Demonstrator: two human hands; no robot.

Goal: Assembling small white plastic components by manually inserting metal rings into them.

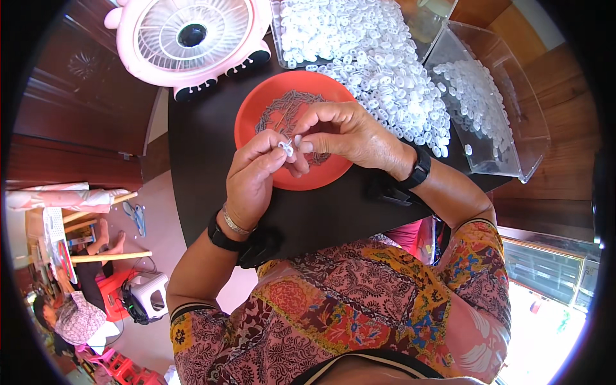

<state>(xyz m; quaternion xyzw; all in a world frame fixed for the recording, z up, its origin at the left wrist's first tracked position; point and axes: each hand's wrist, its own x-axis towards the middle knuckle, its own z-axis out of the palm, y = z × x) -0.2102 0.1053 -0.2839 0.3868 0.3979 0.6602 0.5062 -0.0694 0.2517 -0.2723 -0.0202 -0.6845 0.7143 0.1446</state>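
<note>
So the left hand [253,173] has its thumb and fingers pinched tight on a small white plastic piece [286,149], held up over the bowl. The right hand [353,131] is right beside it, thumb and forefinger curled in with only a narrow gap at the tips; can't tell from here if there's something tiny between them. Each wrist has a black band, and the left also wears a bracelet [237,221].

Under the hands there's a round orange-red bowl [247,122] with a bunch of skinny grey pins [289,102] or something similar in it. That's on a dark desk [205,186]. Past the right hand it's a massive heap of little white oval pieces [398,96], spread right across the desk, and further right a clear plastic bin [529,131] holds a bunch more. Far side, on the left, sits a pink fan [192,35] with cutesy feet. Down on the floor, off left, there's a white stool [154,289] and some blue slippers [136,217].
</note>
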